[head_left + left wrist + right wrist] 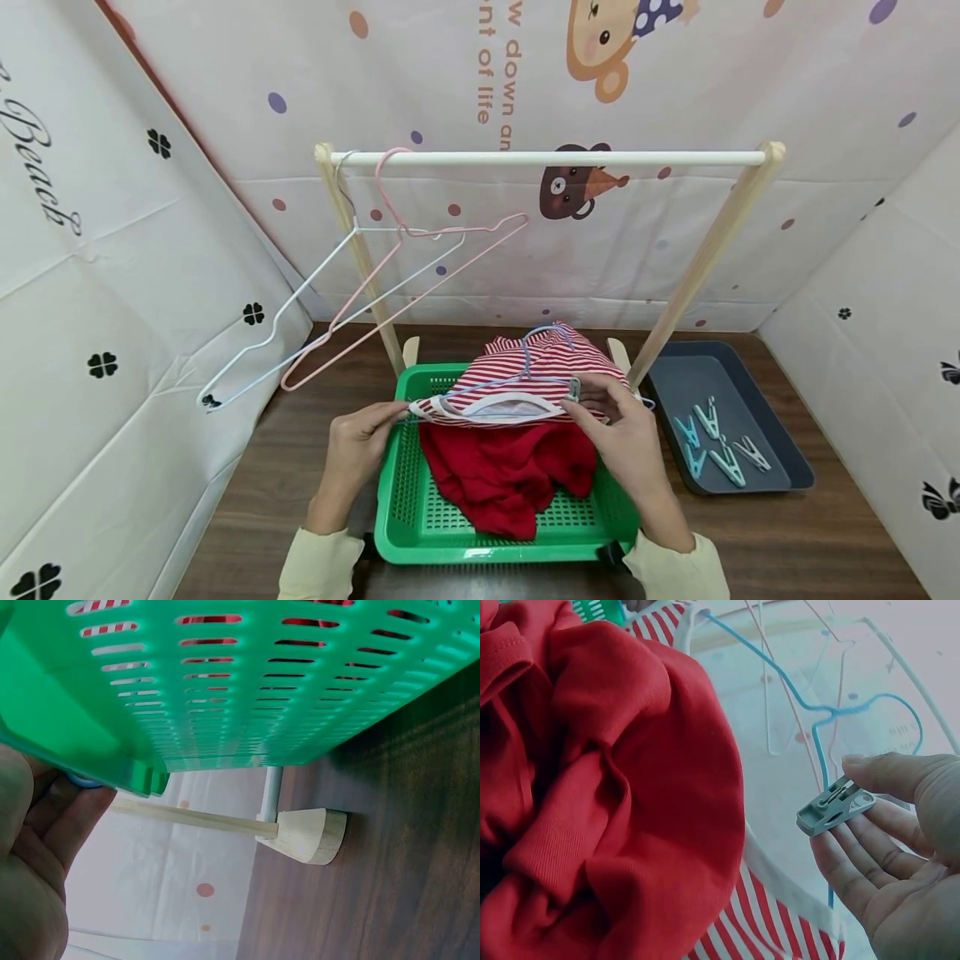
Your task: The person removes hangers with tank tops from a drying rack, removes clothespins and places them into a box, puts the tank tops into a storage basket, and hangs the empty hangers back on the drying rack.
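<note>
A red-and-white striped shirt (585, 358) with a white neckband lies over the back of the green basket (390, 533), and a blue hanger (802, 705) is set in it. At the shirt's left shoulder, my left hand (358, 450) pinches the hanger's end; a bit of blue shows at the fingertips in the left wrist view. My right hand (626, 446) holds a grey-green clothespin (836, 806) between thumb and fingers, beside the hanger and neckband. Whether its jaws touch the shirt I cannot tell. Crumpled red cloth (510, 479) fills the basket's middle.
Behind the basket stands a drying rack with a white bar (480, 158) and wooden legs. From its left end hang a white hanger (300, 292) and a pink hanger (465, 258). At the right, a dark grey tray (675, 367) holds several clothespins (726, 463).
</note>
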### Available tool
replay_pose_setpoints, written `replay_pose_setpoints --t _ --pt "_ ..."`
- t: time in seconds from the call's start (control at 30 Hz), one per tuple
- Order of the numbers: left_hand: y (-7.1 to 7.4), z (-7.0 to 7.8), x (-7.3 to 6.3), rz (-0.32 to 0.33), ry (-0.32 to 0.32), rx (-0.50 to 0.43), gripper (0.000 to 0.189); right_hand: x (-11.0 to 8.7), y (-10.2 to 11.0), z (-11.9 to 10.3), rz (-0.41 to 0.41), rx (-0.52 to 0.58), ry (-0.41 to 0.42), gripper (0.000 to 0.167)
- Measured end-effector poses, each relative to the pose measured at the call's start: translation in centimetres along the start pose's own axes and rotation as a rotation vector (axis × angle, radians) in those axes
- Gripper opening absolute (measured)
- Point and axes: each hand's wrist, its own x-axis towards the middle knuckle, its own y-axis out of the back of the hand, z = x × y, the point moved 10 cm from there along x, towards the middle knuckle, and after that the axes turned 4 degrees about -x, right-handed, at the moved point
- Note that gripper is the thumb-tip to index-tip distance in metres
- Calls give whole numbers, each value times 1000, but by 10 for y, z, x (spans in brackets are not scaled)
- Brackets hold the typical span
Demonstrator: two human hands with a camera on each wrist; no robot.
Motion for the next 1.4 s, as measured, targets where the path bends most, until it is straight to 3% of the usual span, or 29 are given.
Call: replay_pose_setpoints --t 0.37,0.67,0.9,1.07,1.23,1.4 --pt "-1 3 -3 18 -19 -25 30 -6 24 10 77 14 -37 37" --pt "-7 0 -3 7 25 -72 30 -7 39 17 116 -72 -62 38" --pt "-13 8 -6 15 -30 4 29 -8 53 22 150 -136 -110 38" --pt "-12 3 -9 21 21 -17 25 -10 60 23 150 -170 -128 37" --pt "-16 -2 -10 6 55 -44 21 -14 80 29 205 -225 -146 40" --pt "-16 -1 -11 40 36 -54 22 -18 104 36 252 -266 -159 42"
